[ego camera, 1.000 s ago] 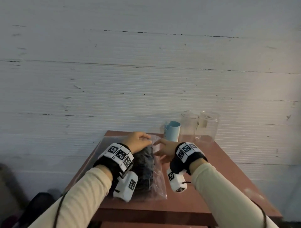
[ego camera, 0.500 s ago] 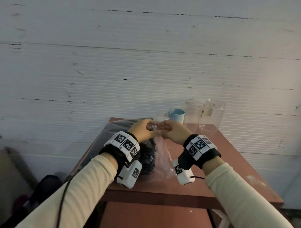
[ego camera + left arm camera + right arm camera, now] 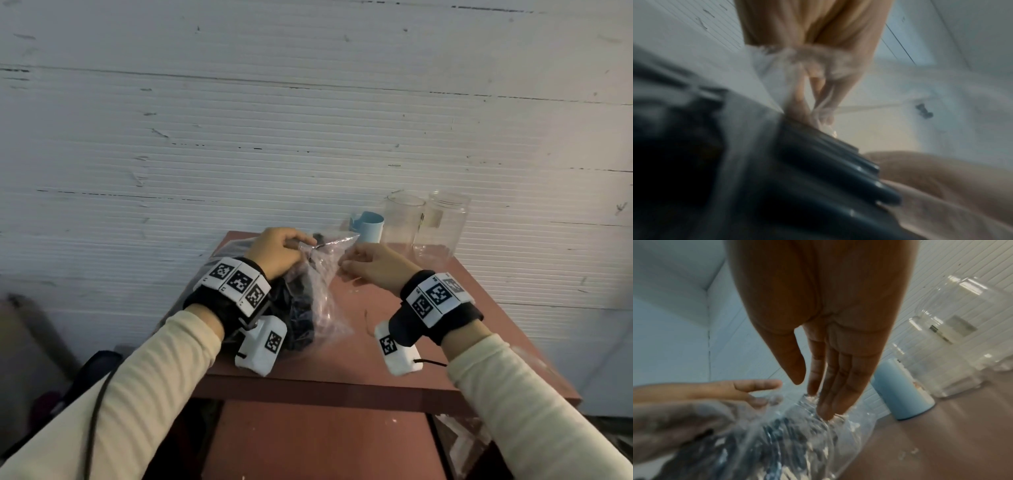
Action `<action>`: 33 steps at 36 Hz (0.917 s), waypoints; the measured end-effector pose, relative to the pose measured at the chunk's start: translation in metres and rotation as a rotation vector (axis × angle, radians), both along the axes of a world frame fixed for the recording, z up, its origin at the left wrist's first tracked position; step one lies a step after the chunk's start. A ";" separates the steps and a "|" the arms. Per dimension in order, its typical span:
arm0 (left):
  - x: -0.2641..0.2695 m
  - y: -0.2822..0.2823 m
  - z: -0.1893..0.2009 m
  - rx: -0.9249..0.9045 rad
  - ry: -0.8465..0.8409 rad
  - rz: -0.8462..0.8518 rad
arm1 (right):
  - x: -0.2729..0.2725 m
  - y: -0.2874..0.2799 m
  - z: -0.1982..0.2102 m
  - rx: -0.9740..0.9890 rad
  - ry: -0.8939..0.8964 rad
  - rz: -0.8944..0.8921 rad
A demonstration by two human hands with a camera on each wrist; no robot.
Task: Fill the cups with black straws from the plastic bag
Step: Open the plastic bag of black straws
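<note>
A clear plastic bag [image 3: 320, 294] full of black straws [image 3: 298, 318] stands on the red-brown table [image 3: 428, 373]. My left hand [image 3: 301, 245] pinches the bag's top edge and holds it up. My right hand [image 3: 346, 265] is just to the right of the bag. In the right wrist view its fingers [image 3: 838, 386] are straight, with the tips touching the bag [image 3: 807, 443]. The blurred left wrist view shows black straws [image 3: 828, 170] and the plastic [image 3: 772, 69] in my fingers. A blue cup [image 3: 368, 228] and two clear cups [image 3: 402, 222] [image 3: 442, 222] stand at the table's back right.
A white panelled wall [image 3: 308, 120] rises right behind the table. Another flat plastic packet [image 3: 236, 245] lies at the table's back left, partly hidden by my left hand. A dark bag [image 3: 92, 373] sits on the floor to the left. A lower shelf [image 3: 308, 442] shows under the tabletop.
The bag has gone from lying flat to held upright by its top. My hands have drawn apart, the right one moving right and off the top edge.
</note>
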State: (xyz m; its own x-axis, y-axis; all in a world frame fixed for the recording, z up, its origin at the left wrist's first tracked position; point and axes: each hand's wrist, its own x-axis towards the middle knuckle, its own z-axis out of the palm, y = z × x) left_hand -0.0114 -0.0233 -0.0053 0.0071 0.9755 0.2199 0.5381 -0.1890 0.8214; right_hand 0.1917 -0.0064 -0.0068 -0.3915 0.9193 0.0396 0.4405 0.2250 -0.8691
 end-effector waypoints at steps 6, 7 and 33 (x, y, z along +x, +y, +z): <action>-0.005 -0.002 0.013 0.037 -0.206 0.006 | -0.009 0.004 -0.014 -0.254 -0.140 -0.007; -0.006 -0.001 0.015 0.047 -0.232 0.010 | -0.013 0.004 -0.016 -0.267 -0.111 -0.019; 0.019 0.001 0.001 -0.075 0.113 0.017 | 0.039 -0.013 0.017 0.230 0.123 -0.083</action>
